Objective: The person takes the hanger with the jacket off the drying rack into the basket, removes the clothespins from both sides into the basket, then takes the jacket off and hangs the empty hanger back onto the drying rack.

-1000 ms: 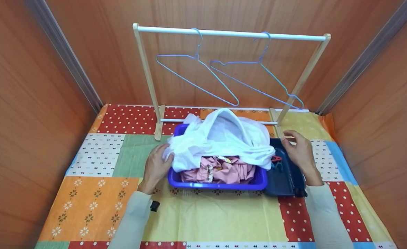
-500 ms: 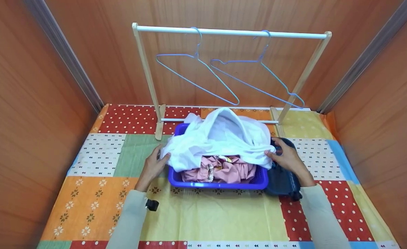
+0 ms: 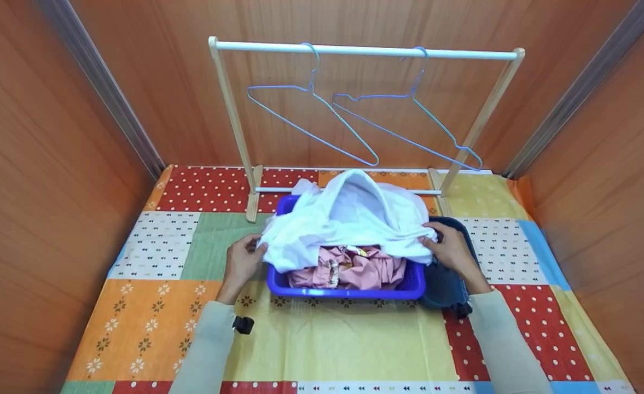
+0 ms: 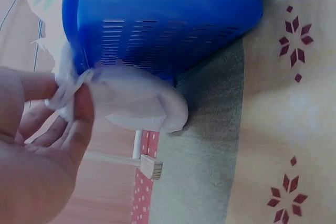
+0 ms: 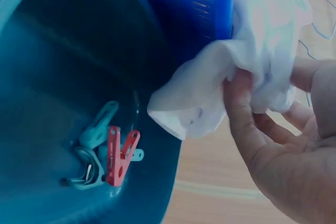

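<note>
A white garment (image 3: 354, 213) lies heaped over a purple basket (image 3: 346, 294), which looks blue in the wrist views. Its left edge is pinched between the thumb and fingers of my left hand (image 3: 242, 262); the left wrist view shows the gathered cloth (image 4: 65, 90) in that grip. At the other end my right hand (image 3: 453, 251) pinches the garment's right edge, and a loose end of the cloth (image 5: 194, 98) droops beside the thumb. Pink clothing (image 3: 354, 268) shows at the front of the basket, partly covered by the white garment.
Behind the basket stands a rack (image 3: 365, 52) with two wire hangers (image 3: 313, 126) on its rail. A dark teal bin (image 5: 52, 77) sits right of the basket, holding red and teal clothespins (image 5: 118, 156). Wooden walls (image 3: 37, 164) enclose the patchwork cloth (image 3: 322, 345).
My right hand has moved left from over the bin and taken hold of the garment's right edge. My left hand has shifted slightly left with its edge of the cloth.
</note>
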Tool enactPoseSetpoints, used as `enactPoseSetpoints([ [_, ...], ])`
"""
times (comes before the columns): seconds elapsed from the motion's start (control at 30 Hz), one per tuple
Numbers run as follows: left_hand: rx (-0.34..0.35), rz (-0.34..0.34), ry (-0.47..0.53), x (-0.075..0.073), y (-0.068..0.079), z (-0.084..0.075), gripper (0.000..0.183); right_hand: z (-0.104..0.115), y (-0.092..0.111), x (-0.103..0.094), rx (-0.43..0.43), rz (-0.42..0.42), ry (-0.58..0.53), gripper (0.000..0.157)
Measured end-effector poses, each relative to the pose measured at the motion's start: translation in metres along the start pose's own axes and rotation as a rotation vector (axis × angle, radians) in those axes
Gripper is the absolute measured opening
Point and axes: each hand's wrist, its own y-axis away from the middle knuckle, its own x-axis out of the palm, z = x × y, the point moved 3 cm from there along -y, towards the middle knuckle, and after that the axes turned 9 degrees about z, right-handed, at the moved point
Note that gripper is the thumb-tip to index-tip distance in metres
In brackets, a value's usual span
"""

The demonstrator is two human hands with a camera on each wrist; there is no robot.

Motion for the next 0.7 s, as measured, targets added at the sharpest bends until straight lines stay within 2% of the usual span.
enactPoseSetpoints([
  [0.13,0.034,-0.032,0.009,-0.002,0.004,-0.015,0.023,0.011,0.001,-0.002,-0.031,-0.105,-0.035,0.027],
  [0.37,0.171,-0.040,0.020,0.003,0.014,-0.053,0.018,0.041,0.008,0.000,-0.047,-0.249,-0.153,0.024],
  [0.6,0.281,-0.052,0.042,0.016,0.027,-0.082,0.015,0.070,0.017,0.016,-0.114,-0.396,-0.262,0.025],
  [0.7,0.343,-0.054,0.042,0.026,0.033,-0.095,0.015,0.083,0.021,0.026,-0.160,-0.416,-0.306,0.026],
])
